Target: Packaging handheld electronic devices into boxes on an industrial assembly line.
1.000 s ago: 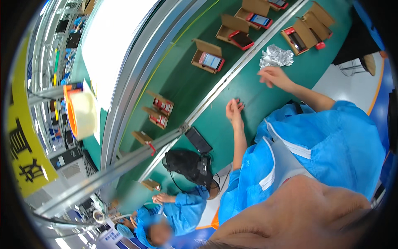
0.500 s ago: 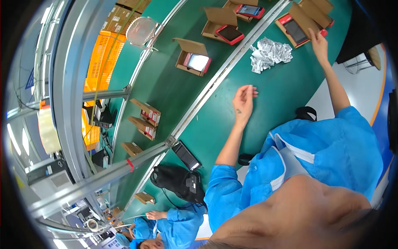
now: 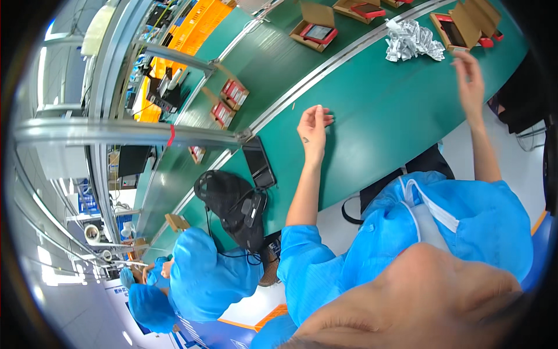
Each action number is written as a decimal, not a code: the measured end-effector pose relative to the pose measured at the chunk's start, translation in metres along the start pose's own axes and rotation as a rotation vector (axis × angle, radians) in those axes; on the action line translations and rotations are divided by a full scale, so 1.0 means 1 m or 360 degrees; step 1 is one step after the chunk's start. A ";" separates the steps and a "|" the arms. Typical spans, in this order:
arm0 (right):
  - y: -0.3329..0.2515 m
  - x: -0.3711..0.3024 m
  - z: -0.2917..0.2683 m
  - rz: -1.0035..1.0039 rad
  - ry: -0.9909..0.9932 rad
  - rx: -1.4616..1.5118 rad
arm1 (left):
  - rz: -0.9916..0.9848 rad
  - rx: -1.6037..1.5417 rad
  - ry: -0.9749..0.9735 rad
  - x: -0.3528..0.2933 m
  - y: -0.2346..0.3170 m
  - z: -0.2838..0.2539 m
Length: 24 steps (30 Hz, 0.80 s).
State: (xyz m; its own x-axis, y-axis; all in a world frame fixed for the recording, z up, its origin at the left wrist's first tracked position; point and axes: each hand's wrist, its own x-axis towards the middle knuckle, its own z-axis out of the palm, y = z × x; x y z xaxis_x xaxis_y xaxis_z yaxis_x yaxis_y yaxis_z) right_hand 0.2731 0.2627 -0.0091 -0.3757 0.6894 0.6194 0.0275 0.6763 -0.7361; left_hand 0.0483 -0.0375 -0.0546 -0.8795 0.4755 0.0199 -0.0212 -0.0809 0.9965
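Observation:
My left hand (image 3: 313,129) hovers over the green work table (image 3: 372,131), its thumb and fingers drawn together. Anything small between those fingertips is too hard to make out. On the right, my right hand (image 3: 469,86) is raised with loosely stretched fingers and nothing visible in it. Just beyond it stands an open brown cardboard box (image 3: 440,24) with a red-edged, dark-screened device (image 3: 452,29) inside. To the left of that box lies a heap of crumpled white printed paper slips (image 3: 410,42).
Past a metal rail, a conveyor belt (image 3: 273,49) carries several open boxes with red devices, one an open box (image 3: 308,26). A black bag (image 3: 229,203) and a black phone-like slab (image 3: 258,161) lie left of my left arm. A co-worker in blue (image 3: 212,273) sits lower left.
My right hand has come away from the open box. The view has turned, so the boxes and paper heap appear higher and farther right. My left hand keeps its drawn-in fingers.

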 end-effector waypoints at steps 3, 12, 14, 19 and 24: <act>-0.063 -0.042 0.063 0.0108 -0.0771 0.0593 | 0.0066 -0.0019 0.0072 -0.017 -0.001 -0.036; -0.059 0.131 0.167 -0.0236 -0.0239 -0.0803 | 0.0084 -0.0075 0.0163 -0.043 -0.006 -0.069; -0.022 0.175 0.177 -0.0106 -0.1251 -0.1642 | 0.0075 -0.0044 0.0137 -0.037 -0.004 -0.066; 0.010 0.199 0.205 0.0564 -0.1426 -0.1293 | 0.0070 0.0070 0.0196 -0.025 -0.002 -0.063; 0.094 0.223 0.210 -0.0329 -0.1249 -0.1407 | 0.0083 0.0176 0.0154 -0.009 -0.002 -0.049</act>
State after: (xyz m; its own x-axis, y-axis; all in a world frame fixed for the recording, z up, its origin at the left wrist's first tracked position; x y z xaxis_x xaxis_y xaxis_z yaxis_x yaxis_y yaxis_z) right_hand -0.0025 0.4258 0.0021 -0.9018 0.4080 0.1422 0.4109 0.9116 -0.0096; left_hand 0.0330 -0.0841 -0.0612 -0.9198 0.3863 0.0695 0.0738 -0.0036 0.9973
